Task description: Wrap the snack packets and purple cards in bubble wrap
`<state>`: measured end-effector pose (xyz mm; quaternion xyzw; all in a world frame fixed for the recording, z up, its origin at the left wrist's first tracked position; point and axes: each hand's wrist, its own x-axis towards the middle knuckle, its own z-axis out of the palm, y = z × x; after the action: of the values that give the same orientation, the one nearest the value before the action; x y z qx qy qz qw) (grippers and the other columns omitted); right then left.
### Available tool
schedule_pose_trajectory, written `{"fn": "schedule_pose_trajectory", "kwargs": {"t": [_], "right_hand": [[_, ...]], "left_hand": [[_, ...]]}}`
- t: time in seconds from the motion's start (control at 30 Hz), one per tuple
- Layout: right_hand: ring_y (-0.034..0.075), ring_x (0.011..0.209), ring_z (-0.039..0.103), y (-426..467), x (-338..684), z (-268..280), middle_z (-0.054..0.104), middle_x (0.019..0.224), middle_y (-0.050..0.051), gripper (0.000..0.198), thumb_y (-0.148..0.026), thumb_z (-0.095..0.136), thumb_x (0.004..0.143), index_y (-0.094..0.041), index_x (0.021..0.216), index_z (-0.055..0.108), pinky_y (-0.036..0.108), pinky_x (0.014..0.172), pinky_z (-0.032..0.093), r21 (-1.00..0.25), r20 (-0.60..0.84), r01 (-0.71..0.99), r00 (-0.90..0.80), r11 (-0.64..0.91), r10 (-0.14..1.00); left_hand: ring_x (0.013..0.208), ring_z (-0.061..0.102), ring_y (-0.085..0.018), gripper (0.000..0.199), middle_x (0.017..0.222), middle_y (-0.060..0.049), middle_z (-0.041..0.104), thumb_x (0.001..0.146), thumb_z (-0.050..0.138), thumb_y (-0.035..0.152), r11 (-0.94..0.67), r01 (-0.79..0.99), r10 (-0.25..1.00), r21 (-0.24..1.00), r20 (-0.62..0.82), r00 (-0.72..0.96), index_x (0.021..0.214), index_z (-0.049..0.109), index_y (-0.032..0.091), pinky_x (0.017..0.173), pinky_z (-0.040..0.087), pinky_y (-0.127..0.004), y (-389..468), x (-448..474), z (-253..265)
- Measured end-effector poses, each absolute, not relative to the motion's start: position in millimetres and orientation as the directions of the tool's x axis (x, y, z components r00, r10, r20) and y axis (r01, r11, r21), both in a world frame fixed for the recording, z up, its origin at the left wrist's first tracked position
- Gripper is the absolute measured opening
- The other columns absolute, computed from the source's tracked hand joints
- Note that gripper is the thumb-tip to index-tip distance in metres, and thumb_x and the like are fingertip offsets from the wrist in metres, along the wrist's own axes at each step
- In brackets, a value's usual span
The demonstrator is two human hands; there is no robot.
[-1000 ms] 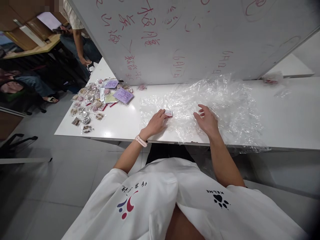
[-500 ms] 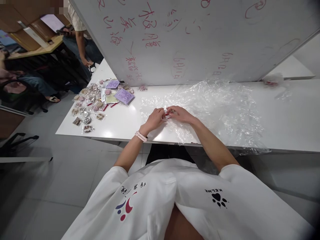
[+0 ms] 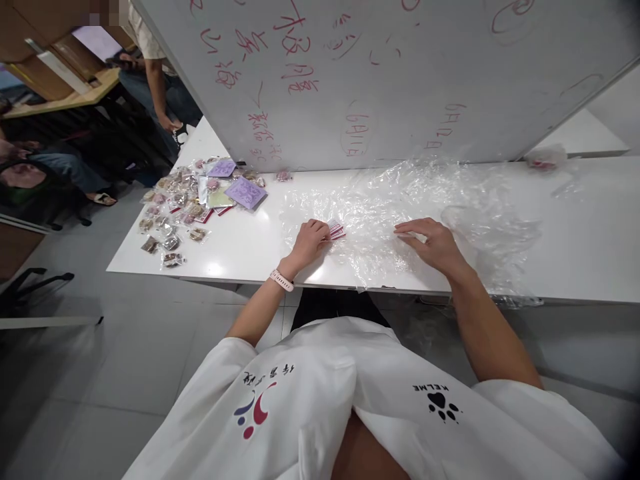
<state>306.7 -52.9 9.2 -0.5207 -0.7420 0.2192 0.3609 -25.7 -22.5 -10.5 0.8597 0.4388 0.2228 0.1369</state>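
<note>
My left hand [image 3: 311, 241], with a pink watch band [image 3: 281, 280] on its wrist, is closed on the left end of some small red-and-white cards [image 3: 337, 230]. They stick out to the right of its fingers, over clear plastic film. My right hand [image 3: 433, 245] hovers farther right above the crumpled clear plastic film [image 3: 370, 250], its fingers stretched to the left with a small gap between them. Nothing can be made out in its fingers.
Many small wrapped packets [image 3: 173, 241] lie in a pile on the table's left, with purple packets [image 3: 246, 193] on top. A whiteboard [image 3: 400, 80] stands along the back. One wrapped red item [image 3: 545, 161] rests at the far right. People are at the upper left.
My right hand has left the cards and moved to the right over the film. The film at the right has shifted. My left hand stays at the cards, which show more now.
</note>
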Motion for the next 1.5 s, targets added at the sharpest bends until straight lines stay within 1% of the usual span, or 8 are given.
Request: {"fn": "schedule_pose_trajectory", "kwargs": {"t": [0.13,0.33,0.47,0.7,0.87,1.03,1.27,1.5], "right_hand": [[0.027,0.114,0.063,-47,299,14,0.074,0.110,0.004,0.025,-0.049,0.066,0.089,-0.028,0.097,0.077,0.048,0.098,0.050,-0.867,0.224,0.449,-0.035,0.215,0.974],[0.032,0.126,0.053,-27,301,-2,0.070,0.121,0.007,0.031,-0.053,0.073,0.081,-0.027,0.097,0.077,0.053,0.104,0.045,-0.813,0.173,0.549,-0.087,0.192,0.981],[0.029,0.112,0.061,-23,310,-10,0.073,0.113,0.007,0.032,-0.056,0.070,0.082,-0.026,0.090,0.077,0.048,0.097,0.050,-0.850,0.173,0.502,-0.019,0.159,0.985],[0.023,0.101,0.067,-28,303,-16,0.071,0.121,0.009,0.043,-0.061,0.062,0.087,-0.020,0.094,0.074,0.038,0.089,0.053,-0.923,0.051,0.382,-0.019,0.054,0.999],[0.022,0.082,0.066,-25,300,-20,0.070,0.088,0.007,0.043,-0.063,0.060,0.085,-0.020,0.083,0.066,0.037,0.077,0.053,-0.887,0.016,0.461,0.081,-0.023,0.997],[0.029,0.088,0.063,-36,275,-6,0.066,0.088,0.009,0.035,-0.056,0.054,0.092,-0.024,0.100,0.066,0.045,0.081,0.052,-0.697,0.312,0.717,0.307,-0.003,0.899],[0.031,0.126,0.054,-43,187,-6,0.064,0.132,0.012,0.038,-0.035,0.040,0.102,-0.023,0.129,0.064,0.050,0.104,0.044,-0.455,0.306,0.669,-0.503,0.588,0.809],[0.029,0.131,0.051,-21,180,-30,0.060,0.141,0.009,0.043,-0.040,0.040,0.104,-0.026,0.141,0.055,0.049,0.106,0.043,-0.467,0.234,0.689,-0.508,0.554,0.829]], "left_hand": [[0.095,0.055,-0.022,0.014,0.097,-0.006,0.062,0.089,0.057,0.011,-0.559,0.615,0.823,0.556,0.282,0.493,0.084,0.049,0.021,0.081,0.046,-0.036,-23,-27,-11],[0.109,0.059,-0.022,0.013,0.122,-0.010,0.059,0.088,0.067,0.024,-0.382,0.543,0.914,0.748,0.221,0.339,0.097,0.057,0.021,0.087,0.050,-0.036,-23,-24,-9],[0.114,0.060,-0.023,0.024,0.125,-0.010,0.063,0.091,0.062,0.026,-0.307,0.495,0.933,0.813,0.155,0.324,0.115,0.059,0.023,0.096,0.051,-0.042,-21,-24,-12],[0.115,0.062,-0.022,0.009,0.115,-0.007,0.067,0.086,0.063,0.019,-0.216,0.322,0.897,0.922,0.057,0.439,0.095,0.060,0.021,0.101,0.051,-0.047,-16,-26,2],[0.096,0.065,-0.017,0.006,0.099,-0.007,0.067,0.088,0.058,0.017,-0.192,0.355,0.882,0.915,0.002,0.472,0.092,0.056,0.021,0.082,0.057,-0.039,-6,-26,11],[0.071,0.059,-0.012,0.009,0.085,-0.003,0.062,0.084,0.057,0.012,-0.162,0.389,0.909,0.907,-0.017,0.417,0.086,0.053,0.020,0.064,0.052,-0.031,-2,-20,11],[0.074,0.060,-0.014,0.013,0.085,-0.003,0.065,0.079,0.061,0.009,-0.217,0.455,0.896,0.863,-0.008,0.444,0.087,0.058,0.019,0.070,0.050,-0.032,15,-18,13],[0.080,0.068,-0.021,0.042,0.094,-0.004,0.075,0.079,0.074,0.037,-0.302,0.724,0.852,0.620,-0.164,0.496,0.116,0.059,0.025,0.068,0.047,-0.031,-1,-63,46]]}}
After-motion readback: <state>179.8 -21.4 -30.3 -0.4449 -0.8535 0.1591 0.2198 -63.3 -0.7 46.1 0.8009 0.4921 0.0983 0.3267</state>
